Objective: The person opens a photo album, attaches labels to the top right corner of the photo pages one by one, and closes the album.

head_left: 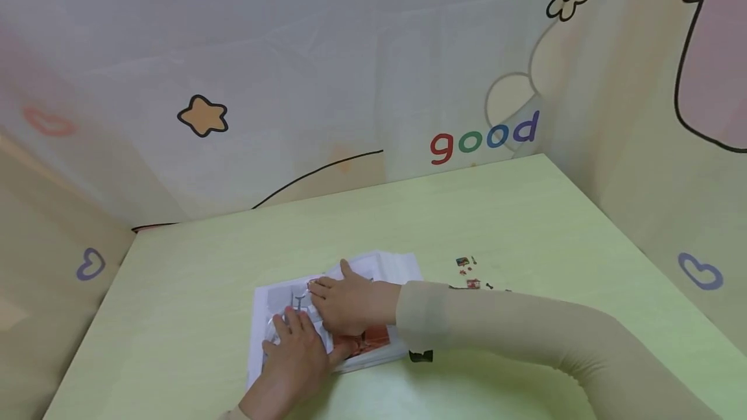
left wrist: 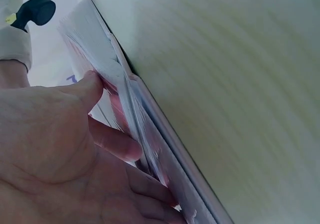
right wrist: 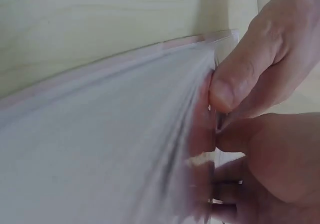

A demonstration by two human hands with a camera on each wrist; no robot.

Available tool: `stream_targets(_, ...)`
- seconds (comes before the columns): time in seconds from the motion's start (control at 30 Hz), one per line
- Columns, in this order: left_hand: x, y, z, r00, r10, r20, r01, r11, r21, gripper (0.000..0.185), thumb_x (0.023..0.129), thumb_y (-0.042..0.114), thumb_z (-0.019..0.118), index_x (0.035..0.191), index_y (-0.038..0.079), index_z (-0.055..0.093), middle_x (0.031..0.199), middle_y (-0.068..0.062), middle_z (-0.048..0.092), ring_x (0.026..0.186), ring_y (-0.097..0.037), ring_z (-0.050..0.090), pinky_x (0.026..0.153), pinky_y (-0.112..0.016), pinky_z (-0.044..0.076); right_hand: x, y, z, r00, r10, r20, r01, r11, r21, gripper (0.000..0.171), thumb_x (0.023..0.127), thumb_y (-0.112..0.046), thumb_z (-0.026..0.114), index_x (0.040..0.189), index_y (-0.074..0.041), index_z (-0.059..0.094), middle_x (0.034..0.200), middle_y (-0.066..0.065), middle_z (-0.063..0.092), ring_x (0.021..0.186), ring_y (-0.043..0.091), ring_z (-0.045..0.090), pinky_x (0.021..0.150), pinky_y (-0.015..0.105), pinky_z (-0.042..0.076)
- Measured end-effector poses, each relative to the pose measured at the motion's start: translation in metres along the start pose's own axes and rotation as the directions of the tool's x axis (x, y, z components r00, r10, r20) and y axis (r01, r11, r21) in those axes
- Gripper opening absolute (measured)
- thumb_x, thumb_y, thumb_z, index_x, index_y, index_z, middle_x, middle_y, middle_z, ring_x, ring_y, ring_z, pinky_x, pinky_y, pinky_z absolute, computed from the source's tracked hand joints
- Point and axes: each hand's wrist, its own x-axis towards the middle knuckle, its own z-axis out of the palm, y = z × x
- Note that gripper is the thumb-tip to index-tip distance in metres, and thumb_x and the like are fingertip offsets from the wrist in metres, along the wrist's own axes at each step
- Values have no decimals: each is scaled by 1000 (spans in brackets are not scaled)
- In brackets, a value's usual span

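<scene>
An open book (head_left: 403, 268) with thin, glossy pages lies on the table. My left hand (head_left: 297, 355) rests on its left page, fingers spread and fairly straight. Just beyond it, my right hand (head_left: 345, 306) lies flat near the middle of the spread, its forearm coming in from the right. A reddish-orange picture (head_left: 376, 340) shows below the right hand, partly covered. In the left wrist view, the thumb and fingers of the left hand (left wrist: 75, 149) touch the page surface. Raised pages (right wrist: 115, 129) fan up close to the camera in the right wrist view.
Several tiny colourful pieces (head_left: 473, 284) lie on the pale green table (head_left: 192, 264), right of the book and beyond the right sleeve (head_left: 513, 316). A small dark device (left wrist: 39, 9) sits at the right cuff. Printed cloth (head_left: 327, 83) hangs behind the table and along its sides.
</scene>
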Motion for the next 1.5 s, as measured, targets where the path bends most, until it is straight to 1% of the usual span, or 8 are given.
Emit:
stream_targets(0.13, 0, 1, 1, 1000, 3, -16, -2, 1000, 12, 111, 92, 72, 58, 140, -27, 39, 147, -50, 32, 136, -67, 32, 92, -80, 40, 4, 5, 1, 999, 36, -1, -36, 999, 19, 66, 108, -54, 43, 163, -17, 34, 169, -3, 28, 155, 16, 23, 122, 57, 22)
stream_targets(0.27, 0, 2, 2, 1000, -10, -19, 10, 1000, 26, 114, 90, 75, 57, 140, -26, 40, 148, -49, 33, 136, -66, 33, 92, -80, 41, 7, 10, 2, 998, 58, -21, -57, 997, 54, 69, 106, -57, 45, 162, -18, 36, 167, -1, 31, 155, 17, 25, 122, 57, 22)
stream_targets(0.53, -1, 3, 3, 1000, -13, -22, 14, 999, 31, 113, 90, 74, 59, 139, -27, 40, 147, -49, 33, 136, -67, 33, 93, -80, 41, 10, 14, 3, 994, 105, 10, -106, 983, 152, 77, 104, -63, 45, 163, -15, 33, 169, 1, 27, 156, 16, 21, 124, 54, 18)
stream_targets(0.9, -1, 5, 3, 999, -5, -41, 6, 999, 38, 112, 90, 73, 60, 139, -27, 41, 147, -49, 35, 135, -66, 35, 92, -80, 41, 14, 20, 5, 994, 102, 32, -107, 964, 245, 84, 101, -65, 49, 164, -14, 29, 170, 1, 23, 157, 17, 17, 124, 55, 18)
stream_targets(1.03, -1, 4, 2, 1000, -8, -21, 8, 999, 39, 112, 91, 73, 59, 139, -27, 40, 147, -49, 34, 135, -67, 34, 92, -80, 41, 11, 16, 2, 996, 84, -13, -79, 971, 225, 82, 102, -60, 54, 163, -12, 30, 170, 3, 23, 157, 19, 17, 123, 55, 21)
stream_targets(1.2, -2, 3, 0, 1000, -18, 1, 18, 1000, 20, 113, 91, 72, 59, 141, -27, 38, 148, -50, 32, 136, -67, 31, 92, -81, 40, 6, 2, -1, 1000, 20, -24, -16, 989, 146, 68, 105, -51, 53, 160, -14, 39, 168, -1, 29, 155, 14, 23, 121, 56, 25)
stream_targets(1.4, -1, 3, 1, 1000, -6, -19, 7, 999, 43, 111, 91, 72, 59, 140, -27, 40, 147, -49, 34, 135, -67, 34, 91, -80, 41, 4, 0, 1, 999, 51, -7, -51, 997, 64, 73, 104, -61, 47, 162, -18, 37, 168, -7, 29, 154, 12, 25, 122, 56, 24)
stream_targets(1.5, 0, 3, 3, 999, 7, -36, -5, 998, 56, 111, 91, 73, 58, 139, -27, 42, 146, -49, 35, 134, -67, 36, 89, -79, 43, 3, 5, 2, 997, 75, -13, -74, 994, 79, 78, 102, -65, 46, 162, -17, 36, 168, -5, 30, 155, 15, 24, 122, 56, 23)
